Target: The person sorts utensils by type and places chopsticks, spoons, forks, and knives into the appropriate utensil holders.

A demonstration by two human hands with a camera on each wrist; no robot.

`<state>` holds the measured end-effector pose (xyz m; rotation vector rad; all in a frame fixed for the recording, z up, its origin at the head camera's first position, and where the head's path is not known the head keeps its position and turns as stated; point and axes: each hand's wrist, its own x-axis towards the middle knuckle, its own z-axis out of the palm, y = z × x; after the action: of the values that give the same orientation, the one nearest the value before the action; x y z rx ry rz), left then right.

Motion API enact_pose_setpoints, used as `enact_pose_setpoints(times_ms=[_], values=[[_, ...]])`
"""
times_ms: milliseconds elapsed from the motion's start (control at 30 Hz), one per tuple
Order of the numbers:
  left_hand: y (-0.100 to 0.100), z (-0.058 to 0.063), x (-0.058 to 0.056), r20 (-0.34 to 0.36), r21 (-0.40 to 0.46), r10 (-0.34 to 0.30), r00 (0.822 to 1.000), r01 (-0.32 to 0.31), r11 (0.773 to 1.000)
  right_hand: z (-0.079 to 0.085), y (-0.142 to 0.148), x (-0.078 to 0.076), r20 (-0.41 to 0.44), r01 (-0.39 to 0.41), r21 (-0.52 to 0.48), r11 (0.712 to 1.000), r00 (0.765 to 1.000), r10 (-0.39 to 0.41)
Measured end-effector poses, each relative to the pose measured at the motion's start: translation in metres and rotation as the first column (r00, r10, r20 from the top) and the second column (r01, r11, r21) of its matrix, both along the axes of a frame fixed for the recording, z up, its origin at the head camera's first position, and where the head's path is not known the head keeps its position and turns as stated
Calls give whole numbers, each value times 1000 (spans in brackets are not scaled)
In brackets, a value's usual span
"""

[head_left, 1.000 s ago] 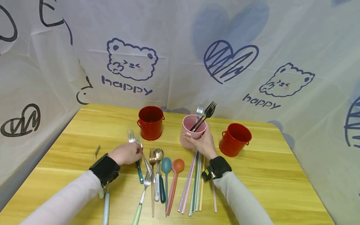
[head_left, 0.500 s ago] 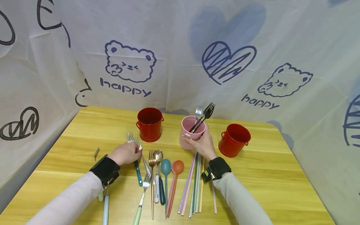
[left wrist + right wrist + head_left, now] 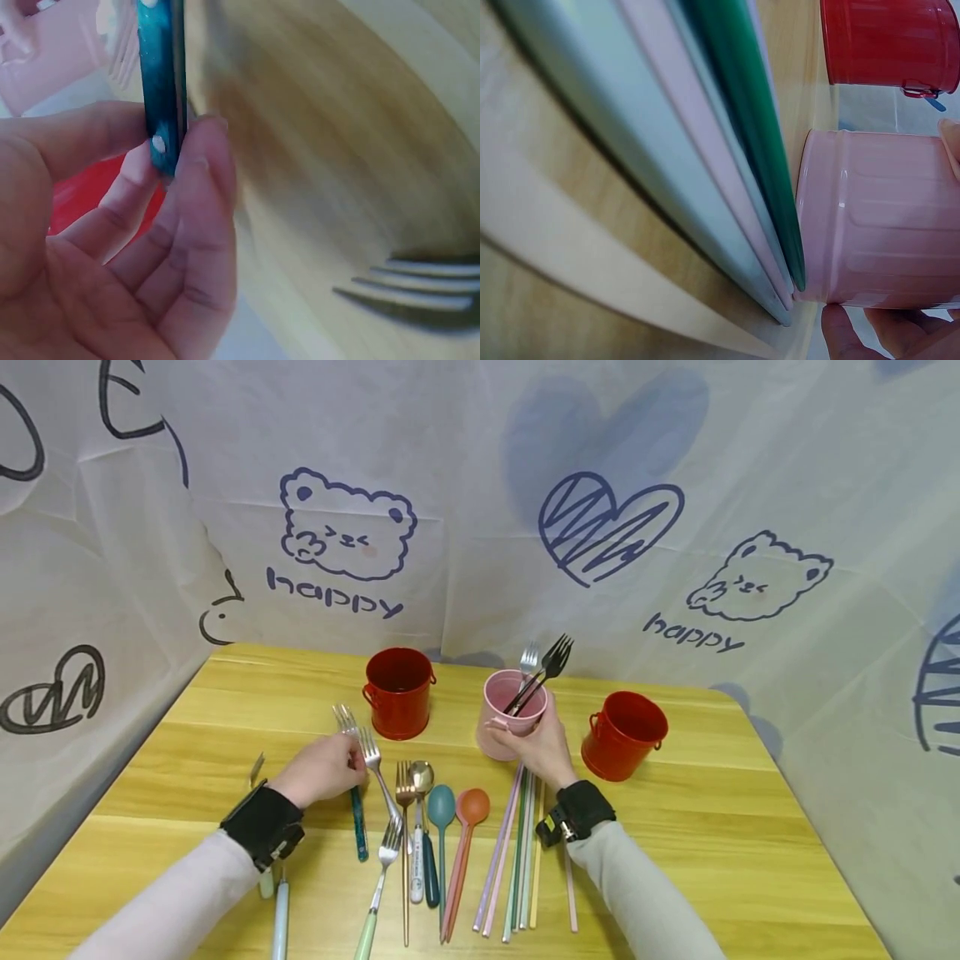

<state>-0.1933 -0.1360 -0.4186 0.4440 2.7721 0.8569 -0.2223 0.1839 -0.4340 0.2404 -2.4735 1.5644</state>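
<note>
My left hand [image 3: 318, 770] pinches a fork with a teal handle [image 3: 358, 831] between thumb and fingertips. In the left wrist view the teal handle [image 3: 159, 82] stands between the fingers. Its silver tines [image 3: 344, 718] show beyond the hand in the head view. Just right of the fingers lies a plain silver fork [image 3: 377, 768]. My right hand [image 3: 543, 750] grips the side of a pink bucket [image 3: 491, 718], thumb near the rim. Two black forks [image 3: 555, 657] and a silver fork [image 3: 529, 656] lean inside the bucket, tines up; their lower ends are hidden.
Red buckets stand to either side, one left [image 3: 400, 697] and one right [image 3: 622, 735]. Spoons [image 3: 472, 807], a copper-coloured fork [image 3: 405, 793], a green-handled fork [image 3: 367, 935] and several chopsticks [image 3: 517, 860] lie in front. A blue-handled utensil [image 3: 281, 918] is under the left forearm.
My left hand has moved slightly left, taking the teal-handled fork with it, away from the plain silver fork. My right hand stays on the pink bucket.
</note>
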Motion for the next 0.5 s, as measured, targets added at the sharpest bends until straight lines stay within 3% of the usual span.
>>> enact_pose_setpoints(times_ms=[100, 500], values=[[-2, 3, 2, -40, 31, -1, 999, 2, 1000, -14, 4, -8, -10, 15, 11, 1000, 1000, -14], [-9, 19, 7, -185, 146, 71, 980, -44, 988, -17, 3, -10, -12, 41, 26, 999, 999, -41]])
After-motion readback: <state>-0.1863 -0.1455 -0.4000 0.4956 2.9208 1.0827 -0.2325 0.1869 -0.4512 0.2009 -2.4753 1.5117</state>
